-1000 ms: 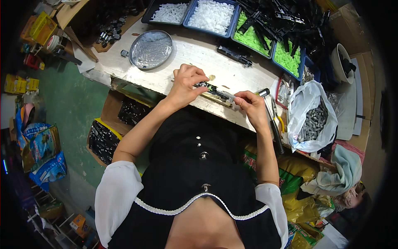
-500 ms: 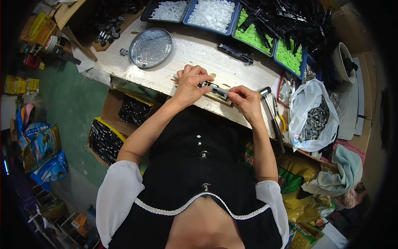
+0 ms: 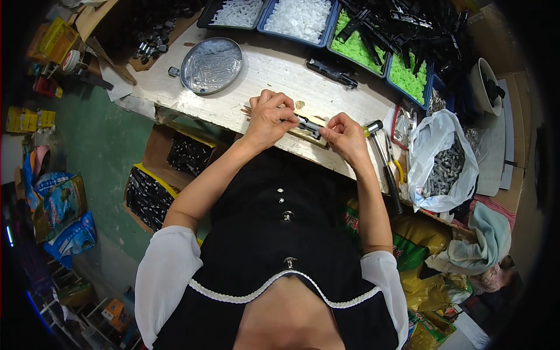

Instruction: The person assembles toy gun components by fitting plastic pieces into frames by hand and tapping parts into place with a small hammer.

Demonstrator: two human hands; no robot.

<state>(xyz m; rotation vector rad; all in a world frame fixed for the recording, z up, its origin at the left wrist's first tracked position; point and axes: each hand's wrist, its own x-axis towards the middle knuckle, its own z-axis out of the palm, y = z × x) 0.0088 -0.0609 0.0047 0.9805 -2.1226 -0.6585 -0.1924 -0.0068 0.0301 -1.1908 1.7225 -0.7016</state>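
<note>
Near the front edge of the white worktable, a small black and grey mechanical part lies between my hands on what looks like a wooden strip. My left hand is closed on its left end, thumb and fingers pinching it. With thumb and fingertips together, my right hand grips the part's grey right end. The fingers cover both ends, so its exact kind is hard to make out. Farther back lies a similar long black assembly, touched by neither hand.
A round metal tin sits back left. Bins of white pieces and green pieces line the back, black assemblies heaped above. At right lie a hammer, yellow-handled pliers and a plastic bag of grey parts.
My left fingers have curled closer over the part's left end, and the part has turned slightly. The right hand has shifted a little, still at the right end.
</note>
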